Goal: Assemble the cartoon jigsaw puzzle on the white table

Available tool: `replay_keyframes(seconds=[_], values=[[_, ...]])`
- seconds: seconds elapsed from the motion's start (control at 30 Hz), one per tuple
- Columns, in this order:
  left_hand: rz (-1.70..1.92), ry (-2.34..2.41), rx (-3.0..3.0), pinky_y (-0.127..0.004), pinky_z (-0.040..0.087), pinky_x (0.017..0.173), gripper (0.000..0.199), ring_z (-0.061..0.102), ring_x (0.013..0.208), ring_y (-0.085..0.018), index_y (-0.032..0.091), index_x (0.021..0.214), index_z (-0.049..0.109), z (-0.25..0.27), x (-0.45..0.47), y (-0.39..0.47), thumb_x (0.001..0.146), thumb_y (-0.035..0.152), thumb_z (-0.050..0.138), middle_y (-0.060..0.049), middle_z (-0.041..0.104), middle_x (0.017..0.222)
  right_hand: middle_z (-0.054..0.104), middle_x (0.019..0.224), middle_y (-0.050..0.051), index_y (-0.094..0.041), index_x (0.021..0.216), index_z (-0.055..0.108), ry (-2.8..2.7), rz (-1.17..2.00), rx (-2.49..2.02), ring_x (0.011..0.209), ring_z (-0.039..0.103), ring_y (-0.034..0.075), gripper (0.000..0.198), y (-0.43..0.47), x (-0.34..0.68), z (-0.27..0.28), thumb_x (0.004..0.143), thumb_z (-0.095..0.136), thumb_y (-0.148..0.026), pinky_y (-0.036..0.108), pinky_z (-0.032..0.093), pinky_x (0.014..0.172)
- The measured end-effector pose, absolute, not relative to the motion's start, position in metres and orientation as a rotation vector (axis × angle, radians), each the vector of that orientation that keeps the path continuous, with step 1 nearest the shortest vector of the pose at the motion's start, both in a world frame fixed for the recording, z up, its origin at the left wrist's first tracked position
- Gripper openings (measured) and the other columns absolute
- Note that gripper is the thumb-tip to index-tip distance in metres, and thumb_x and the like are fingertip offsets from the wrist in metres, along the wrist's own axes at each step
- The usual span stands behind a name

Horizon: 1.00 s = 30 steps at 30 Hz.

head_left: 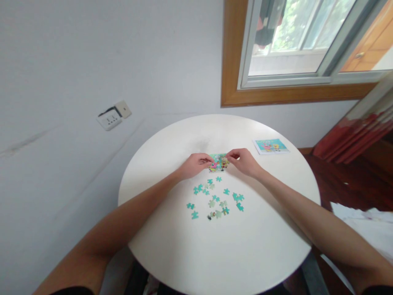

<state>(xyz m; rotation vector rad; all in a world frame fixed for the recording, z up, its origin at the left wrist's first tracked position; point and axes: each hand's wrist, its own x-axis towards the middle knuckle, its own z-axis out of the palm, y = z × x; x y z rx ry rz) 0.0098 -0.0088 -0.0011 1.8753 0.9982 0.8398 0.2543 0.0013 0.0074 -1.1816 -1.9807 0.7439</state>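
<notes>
A partly joined jigsaw puzzle (218,163) with pink and yellow cartoon figures lies on the white round table (172,254). My left hand (196,164) has its thumb and fingertips closed at the puzzle's left edge. On the opposite side, my right hand (242,160) pinches at the right edge, its fingertips covering part of the picture. Nearer to me are several loose teal puzzle pieces (238,197) and pale green ones (211,203). A few of these, such as a dark-marked piece (209,217), bear bits of the picture.
A picture card (271,146) with similar cartoon figures rests at the table's back right. Behind the table stands a white wall with a socket (109,119) and a wood-framed window (233,96). A red curtain (353,135) hangs on the right, above white papers or cloth (365,225).
</notes>
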Motion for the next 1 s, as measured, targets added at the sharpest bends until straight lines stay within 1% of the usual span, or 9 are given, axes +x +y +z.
replay_keyframes(seconds=[0.17, 0.33, 0.5, 0.57, 0.63, 0.73, 0.8, 0.9, 1.0], values=[[0.843, 0.942, 1.836, -0.029, 0.056, 0.077, 0.020, 0.068, 0.077, -0.015, 0.014, 0.096, 0.073, 0.001, 0.015, -0.015, 0.083, 0.027, 0.066, -0.006, 0.069, 0.091, 0.069, 0.069, 0.004, -0.013, 0.077, 0.071, -1.948, 0.988, -1.040, 0.062, 0.058, 0.013, 0.019, -0.011, 0.235, 0.001, 0.081, 0.059, -0.027, 0.026, 0.045, 0.062], [0.852, 0.926, 1.867, -0.030, 0.055, 0.082, 0.021, 0.067, 0.083, -0.015, 0.014, 0.101, 0.073, 0.005, 0.017, -0.018, 0.082, 0.023, 0.067, -0.007, 0.071, 0.095, 0.065, 0.064, 0.003, -0.013, 0.072, 0.068, -1.842, 1.137, -1.027, 0.057, 0.053, 0.011, 0.024, -0.020, 0.225, 0.000, 0.078, 0.065, -0.035, 0.025, 0.041, 0.056], [0.913, 0.881, 1.887, -0.030, 0.056, 0.076, 0.027, 0.066, 0.077, -0.013, 0.016, 0.107, 0.070, 0.005, 0.020, -0.020, 0.080, 0.021, 0.069, -0.008, 0.064, 0.104, 0.066, 0.063, 0.003, -0.013, 0.068, 0.066, -1.722, 1.261, -1.034, 0.056, 0.054, 0.011, 0.022, -0.023, 0.221, 0.002, 0.070, 0.072, -0.034, 0.023, 0.042, 0.053], [0.950, 0.876, 1.889, -0.030, 0.056, 0.076, 0.027, 0.065, 0.078, -0.013, 0.017, 0.107, 0.069, 0.006, 0.021, -0.020, 0.080, 0.022, 0.069, -0.008, 0.063, 0.105, 0.066, 0.063, 0.003, -0.012, 0.072, 0.067, -1.708, 1.299, -1.039, 0.056, 0.055, 0.011, 0.021, -0.024, 0.220, 0.003, 0.069, 0.074, -0.032, 0.023, 0.043, 0.053], [0.990, 0.906, 1.927, -0.030, 0.055, 0.079, 0.024, 0.064, 0.083, -0.013, 0.017, 0.106, 0.069, 0.007, 0.021, -0.020, 0.083, 0.023, 0.067, -0.007, 0.062, 0.106, 0.065, 0.060, 0.002, -0.011, 0.081, 0.071, -1.717, 1.315, -1.051, 0.055, 0.055, 0.011, 0.021, -0.024, 0.223, 0.006, 0.069, 0.072, -0.028, 0.023, 0.043, 0.052], [0.983, 0.997, 2.061, -0.029, 0.053, 0.082, 0.019, 0.062, 0.092, -0.016, 0.017, 0.104, 0.069, 0.010, 0.019, -0.019, 0.088, 0.025, 0.060, -0.007, 0.063, 0.105, 0.065, 0.058, 0.001, -0.010, 0.093, 0.075, -1.737, 1.293, -1.091, 0.052, 0.053, 0.010, 0.025, -0.018, 0.232, 0.011, 0.073, 0.066, -0.023, 0.023, 0.043, 0.052], [0.928, 1.043, 2.175, -0.028, 0.051, 0.082, 0.019, 0.062, 0.093, -0.016, 0.017, 0.102, 0.070, 0.010, 0.017, -0.017, 0.091, 0.025, 0.056, -0.007, 0.065, 0.102, 0.067, 0.061, 0.002, -0.010, 0.092, 0.076, -1.730, 1.255, -1.145, 0.052, 0.054, 0.010, 0.024, -0.012, 0.240, 0.012, 0.074, 0.064, -0.021, 0.022, 0.043, 0.051], [0.830, 1.044, 2.304, -0.028, 0.049, 0.080, 0.021, 0.062, 0.088, -0.016, 0.017, 0.101, 0.071, 0.006, 0.013, -0.014, 0.093, 0.025, 0.054, -0.007, 0.068, 0.098, 0.068, 0.061, 0.005, -0.010, 0.083, 0.075, -1.694, 1.168, -1.256, 0.052, 0.057, 0.011, 0.016, -0.002, 0.251, 0.010, 0.074, 0.065, -0.019, 0.021, 0.043, 0.049], [0.765, 0.971, 2.422, -0.031, 0.047, 0.087, 0.021, 0.062, 0.092, -0.017, 0.019, 0.102, 0.072, 0.002, 0.012, -0.011, 0.094, 0.025, 0.054, -0.007, 0.070, 0.099, 0.067, 0.057, 0.005, -0.010, 0.075, 0.072, -1.681, 1.094, -1.350, 0.052, 0.059, 0.012, 0.010, 0.006, 0.258, 0.005, 0.074, 0.066, -0.017, 0.020, 0.042, 0.047]])
